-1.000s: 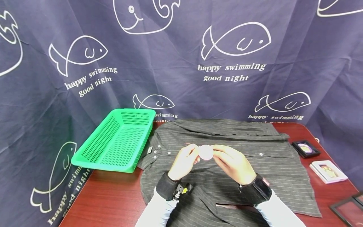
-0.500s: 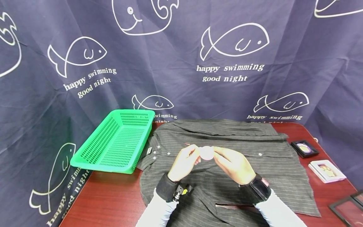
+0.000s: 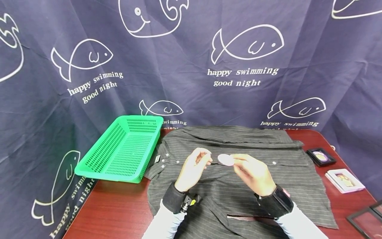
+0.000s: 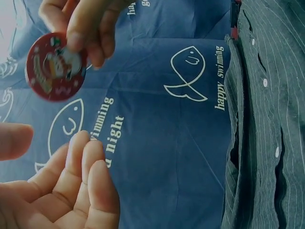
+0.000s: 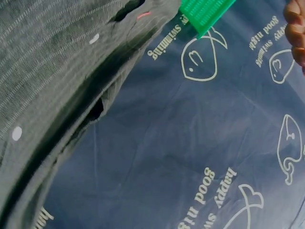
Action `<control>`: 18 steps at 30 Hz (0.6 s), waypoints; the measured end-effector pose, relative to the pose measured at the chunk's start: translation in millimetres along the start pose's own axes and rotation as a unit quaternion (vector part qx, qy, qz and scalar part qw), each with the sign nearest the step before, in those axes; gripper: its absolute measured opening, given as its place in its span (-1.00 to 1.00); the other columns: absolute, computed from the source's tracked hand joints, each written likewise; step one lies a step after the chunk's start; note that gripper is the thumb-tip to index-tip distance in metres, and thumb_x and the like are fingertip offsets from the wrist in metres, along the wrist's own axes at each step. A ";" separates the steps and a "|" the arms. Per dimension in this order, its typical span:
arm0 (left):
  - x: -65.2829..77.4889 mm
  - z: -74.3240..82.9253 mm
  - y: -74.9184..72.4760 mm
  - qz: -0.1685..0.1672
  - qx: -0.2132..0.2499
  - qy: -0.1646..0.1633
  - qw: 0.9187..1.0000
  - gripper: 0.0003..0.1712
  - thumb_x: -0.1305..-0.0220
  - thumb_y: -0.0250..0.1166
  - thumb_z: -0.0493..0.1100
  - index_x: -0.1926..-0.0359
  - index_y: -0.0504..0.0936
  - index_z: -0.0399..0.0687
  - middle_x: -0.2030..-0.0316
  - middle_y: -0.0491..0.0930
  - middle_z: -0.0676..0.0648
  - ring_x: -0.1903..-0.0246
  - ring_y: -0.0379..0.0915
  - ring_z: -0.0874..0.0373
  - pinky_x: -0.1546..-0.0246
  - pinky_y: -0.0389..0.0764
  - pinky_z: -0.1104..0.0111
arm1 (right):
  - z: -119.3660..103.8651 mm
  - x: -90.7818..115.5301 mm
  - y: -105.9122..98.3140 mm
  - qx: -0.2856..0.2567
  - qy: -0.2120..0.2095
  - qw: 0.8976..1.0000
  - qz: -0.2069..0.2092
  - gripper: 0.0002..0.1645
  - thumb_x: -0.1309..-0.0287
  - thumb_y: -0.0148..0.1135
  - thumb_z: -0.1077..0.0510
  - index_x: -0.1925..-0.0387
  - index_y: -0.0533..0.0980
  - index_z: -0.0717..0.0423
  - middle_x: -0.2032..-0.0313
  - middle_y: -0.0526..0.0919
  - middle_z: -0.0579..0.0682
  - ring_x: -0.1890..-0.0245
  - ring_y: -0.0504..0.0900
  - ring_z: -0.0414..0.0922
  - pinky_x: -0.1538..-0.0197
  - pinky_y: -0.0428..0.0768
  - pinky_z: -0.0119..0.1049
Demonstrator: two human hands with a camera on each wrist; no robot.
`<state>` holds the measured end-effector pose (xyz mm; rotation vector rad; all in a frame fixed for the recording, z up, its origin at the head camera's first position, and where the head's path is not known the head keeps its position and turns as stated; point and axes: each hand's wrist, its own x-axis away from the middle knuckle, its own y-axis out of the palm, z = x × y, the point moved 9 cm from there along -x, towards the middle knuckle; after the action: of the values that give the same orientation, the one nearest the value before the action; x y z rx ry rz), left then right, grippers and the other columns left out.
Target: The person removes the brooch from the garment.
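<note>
My right hand (image 3: 253, 174) pinches a round badge (image 3: 225, 160) by its edge, above a dark striped shirt (image 3: 286, 186). The badge looks pale in the head view. In the left wrist view, the badge (image 4: 56, 67) shows a red face with a cartoon print, under the right hand's thumb and fingers (image 4: 78, 33). My left hand (image 3: 192, 169) is apart from the badge, to its left. Its fingers (image 4: 102, 183) are loosely bent and hold nothing. Some fingertips (image 5: 296, 36) show at the right edge of the right wrist view; whose hand they belong to is unclear.
A green basket (image 3: 137, 176) stands at the table's left. On the red-brown table (image 3: 119, 209), a black framed item (image 3: 321, 156), a white box with a picture (image 3: 345, 180) and a dark frame (image 3: 367, 220) lie right of the shirt. A blue fish-print curtain (image 3: 191, 66) hangs behind.
Earlier both hands held the badge between them. The left hand has let go. The right hand has moved the badge slightly to the right and tilted it.
</note>
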<state>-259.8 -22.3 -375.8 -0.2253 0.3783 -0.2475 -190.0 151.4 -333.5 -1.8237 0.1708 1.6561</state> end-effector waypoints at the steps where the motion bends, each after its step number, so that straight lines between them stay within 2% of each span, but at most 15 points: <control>1: 0.4 0.5 -0.4 -0.001 0.007 0.005 1.000 -0.75 -0.45 0.10 -0.23 -0.03 0.52 -0.27 0.21 0.66 -0.33 0.25 0.62 0.05 0.20 0.62 0.40 | 2.1 0.9 -2.6 -0.004 0.011 1.000 0.002 -0.63 -0.41 0.05 0.06 0.38 0.65 0.18 0.29 0.74 0.05 0.35 0.68 -0.10 0.19 0.54 -0.42; 3: 1.5 1.2 -2.3 0.001 0.012 0.013 1.000 -0.70 -0.45 0.11 -0.22 -0.12 0.48 -0.23 0.11 0.65 -0.32 0.15 0.62 -0.04 0.12 0.62 0.37 | 6.6 3.5 -7.7 -0.017 0.031 0.999 0.007 -0.62 -0.40 0.06 0.05 0.39 0.65 0.19 0.31 0.74 0.06 0.34 0.68 -0.11 0.13 0.54 -0.49; 6: 4.0 1.8 -7.4 0.012 -0.006 0.022 1.000 -0.61 -0.44 0.13 -0.18 -0.24 0.45 -0.10 -0.07 0.60 -0.23 -0.04 0.58 -0.03 -0.02 0.60 0.27 | 13.2 9.5 -15.5 -0.034 0.056 0.998 0.016 -0.62 -0.38 0.10 0.03 0.39 0.66 0.20 0.33 0.74 0.08 0.31 0.67 -0.14 0.03 0.50 -0.61; 9: 8.2 1.5 -13.4 0.027 -0.053 0.034 0.998 -0.51 -0.42 0.17 -0.12 -0.33 0.41 0.00 -0.25 0.50 -0.13 -0.19 0.46 -0.01 -0.15 0.54 0.13 | 20.6 17.7 -23.7 -0.063 0.082 0.994 0.027 -0.62 -0.36 0.15 0.02 0.36 0.67 0.25 0.34 0.73 0.13 0.23 0.68 -0.22 -0.04 0.47 -0.65; 11: 11.3 0.9 -16.5 0.035 -0.098 0.043 0.994 -0.42 -0.40 0.20 -0.09 -0.39 0.35 0.01 -0.34 0.40 -0.08 -0.31 0.35 -0.02 -0.28 0.42 0.05 | 26.5 24.1 -28.7 -0.076 0.106 0.991 0.030 -0.62 -0.33 0.18 0.02 0.35 0.67 0.26 0.33 0.73 0.14 0.16 0.67 -0.31 -0.07 0.46 -0.65; 14: 15.4 -2.7 -20.1 0.044 -0.173 0.057 0.982 -0.30 -0.36 0.23 -0.02 -0.45 0.26 0.02 -0.44 0.25 -0.07 -0.44 0.14 -0.08 -0.42 0.20 0.01 | 35.2 34.3 -36.1 -0.086 0.146 0.985 0.031 -0.71 -0.27 0.25 0.08 0.33 0.67 0.27 0.33 0.72 0.14 0.09 0.63 -0.43 -0.07 0.45 -0.65; 17: 18.3 -8.0 -23.8 0.052 -0.243 0.072 0.966 -0.21 -0.32 0.26 0.07 -0.48 0.21 0.00 -0.49 0.15 -0.09 -0.52 -0.11 -0.17 -0.47 0.03 -0.03 | 41.9 43.7 -44.4 -0.078 0.184 0.979 0.030 -0.91 -0.08 0.35 0.30 0.34 0.67 0.26 0.34 0.71 0.10 0.10 0.60 -0.51 -0.04 0.45 -0.67; 18: 19.0 -10.1 -24.9 0.054 -0.266 0.078 0.959 -0.19 -0.31 0.26 0.10 -0.48 0.20 0.00 -0.50 0.14 -0.10 -0.52 -0.15 -0.19 -0.47 0.02 -0.05 | 44.1 46.6 -47.4 -0.075 0.197 0.977 0.029 -0.86 0.01 0.36 0.38 0.33 0.67 0.26 0.34 0.71 0.08 0.12 0.60 -0.52 -0.03 0.45 -0.67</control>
<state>-251.4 -52.9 -384.7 -0.7151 0.6095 -0.0506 -194.1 227.3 -357.9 -2.2697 0.2783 1.3581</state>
